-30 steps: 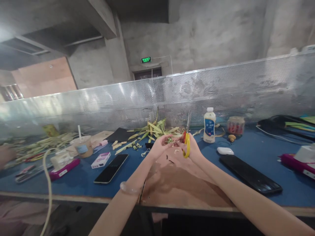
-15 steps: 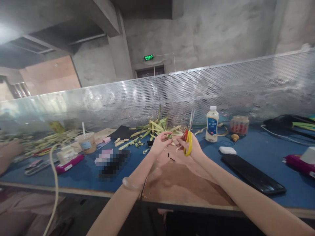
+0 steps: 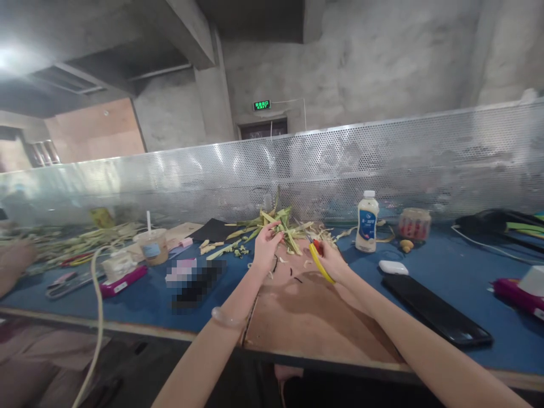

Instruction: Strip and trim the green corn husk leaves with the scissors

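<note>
In my right hand (image 3: 329, 260) is a pair of scissors (image 3: 318, 262) with yellow and red handles. Its blades point away and to the left, toward the strips. My left hand (image 3: 267, 248) is at the near left side of a pile of green and yellowish leaf strips (image 3: 278, 218), fingertips bent in toward each other. Whatever is between them is too small to make out. Under both hands lies a brown board (image 3: 297, 317), scattered with pale scraps (image 3: 308, 263) and small dark bits (image 3: 298, 280).
On the right stand a white bottle (image 3: 366, 224) and a jar (image 3: 414, 225), near an earphone case (image 3: 393, 267) and a black phone (image 3: 437, 310). Leftward are a drink cup (image 3: 153, 249), a pale cable (image 3: 98, 317) and another person's hand (image 3: 17, 258). A perforated metal screen (image 3: 204, 175) runs behind.
My left hand has moved slightly left, away from my right hand. The scissors have turned from upright to leaning left, and my right hand has lowered a little. The view has shifted slightly.
</note>
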Action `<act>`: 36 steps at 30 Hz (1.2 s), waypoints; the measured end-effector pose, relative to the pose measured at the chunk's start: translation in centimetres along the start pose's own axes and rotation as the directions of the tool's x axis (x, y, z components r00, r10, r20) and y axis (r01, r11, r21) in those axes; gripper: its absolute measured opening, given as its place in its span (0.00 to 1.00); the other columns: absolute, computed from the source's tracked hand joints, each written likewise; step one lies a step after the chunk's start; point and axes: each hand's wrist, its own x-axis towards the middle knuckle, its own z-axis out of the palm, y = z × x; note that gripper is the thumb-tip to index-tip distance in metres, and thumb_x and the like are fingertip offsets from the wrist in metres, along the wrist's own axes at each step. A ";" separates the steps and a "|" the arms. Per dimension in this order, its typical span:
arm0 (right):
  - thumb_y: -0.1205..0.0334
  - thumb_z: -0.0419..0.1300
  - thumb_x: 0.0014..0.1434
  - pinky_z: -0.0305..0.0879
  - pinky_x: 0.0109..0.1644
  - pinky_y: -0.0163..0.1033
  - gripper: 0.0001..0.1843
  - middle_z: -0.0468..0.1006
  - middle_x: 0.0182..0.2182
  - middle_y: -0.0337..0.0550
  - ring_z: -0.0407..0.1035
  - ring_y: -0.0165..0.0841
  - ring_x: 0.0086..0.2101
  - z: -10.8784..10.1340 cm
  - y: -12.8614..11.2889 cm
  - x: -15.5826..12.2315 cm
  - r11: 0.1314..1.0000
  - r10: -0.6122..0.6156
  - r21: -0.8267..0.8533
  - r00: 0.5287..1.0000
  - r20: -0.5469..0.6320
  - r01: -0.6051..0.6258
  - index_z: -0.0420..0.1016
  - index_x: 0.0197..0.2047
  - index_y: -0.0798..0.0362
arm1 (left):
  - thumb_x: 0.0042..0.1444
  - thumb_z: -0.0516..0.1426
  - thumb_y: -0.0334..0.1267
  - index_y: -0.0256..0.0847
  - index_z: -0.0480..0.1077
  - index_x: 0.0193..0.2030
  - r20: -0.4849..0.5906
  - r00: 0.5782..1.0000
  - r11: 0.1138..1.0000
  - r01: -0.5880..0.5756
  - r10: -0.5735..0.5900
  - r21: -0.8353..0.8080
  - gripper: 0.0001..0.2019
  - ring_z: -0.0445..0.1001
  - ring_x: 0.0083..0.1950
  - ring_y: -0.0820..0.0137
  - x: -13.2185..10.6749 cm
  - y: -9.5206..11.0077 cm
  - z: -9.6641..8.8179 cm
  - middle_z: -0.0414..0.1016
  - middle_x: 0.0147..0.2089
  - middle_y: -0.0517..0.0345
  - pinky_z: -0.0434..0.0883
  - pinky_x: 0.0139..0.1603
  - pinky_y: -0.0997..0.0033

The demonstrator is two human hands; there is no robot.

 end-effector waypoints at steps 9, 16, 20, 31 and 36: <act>0.57 0.54 0.52 0.60 0.30 0.36 0.08 0.72 0.26 0.39 0.65 0.33 0.27 -0.2 -2.1 -1.3 0.982 -0.114 -0.143 0.990 0.087 0.126 0.66 0.33 0.52 | 0.39 0.62 0.30 0.38 0.66 0.43 -0.172 0.976 0.928 0.060 -0.132 -0.368 0.21 0.69 0.27 0.78 1.0 0.1 -0.7 0.71 0.27 0.62 0.67 0.32 0.75; 0.55 0.55 0.52 0.58 0.29 0.36 0.09 0.70 0.24 0.37 0.63 0.32 0.25 -0.2 -2.3 -1.2 0.931 -0.243 -0.237 0.956 0.162 0.277 0.68 0.32 0.51 | 0.40 0.62 0.32 0.39 0.67 0.44 -0.116 0.985 0.956 0.088 -0.125 -0.278 0.21 0.70 0.28 0.77 0.5 0.2 -0.2 0.71 0.28 0.63 0.68 0.33 0.75; 0.56 0.55 0.51 0.56 0.28 0.35 0.07 0.68 0.22 0.36 0.61 0.32 0.24 -0.2 -2.3 -1.1 0.934 -0.247 -0.217 0.952 0.178 0.283 0.65 0.28 0.50 | 0.39 0.63 0.33 0.38 0.68 0.44 -0.083 0.991 0.970 0.086 -0.107 -0.229 0.22 0.70 0.29 0.76 0.2 0.0 0.2 0.71 0.29 0.61 0.68 0.33 0.73; 0.48 0.57 0.51 0.56 0.29 0.36 0.15 0.67 0.22 0.34 0.61 0.31 0.25 0.2 -1.4 -1.1 0.976 -0.149 -0.129 0.972 0.181 0.174 0.63 0.25 0.51 | 0.41 0.62 0.34 0.38 0.68 0.45 0.000 0.998 0.986 0.067 -0.068 -0.155 0.20 0.70 0.31 0.74 0.0 -0.2 0.2 0.72 0.31 0.59 0.67 0.35 0.72; 0.50 0.59 0.48 0.58 0.27 0.35 0.13 0.67 0.19 0.33 0.61 0.31 0.23 0.3 -0.7 -0.8 0.987 -0.143 -0.036 0.969 0.200 0.154 0.66 0.24 0.50 | 0.41 0.62 0.34 0.37 0.69 0.44 0.009 0.997 0.984 0.071 -0.070 -0.166 0.20 0.70 0.31 0.74 0.1 -0.5 0.1 0.72 0.31 0.59 0.67 0.35 0.72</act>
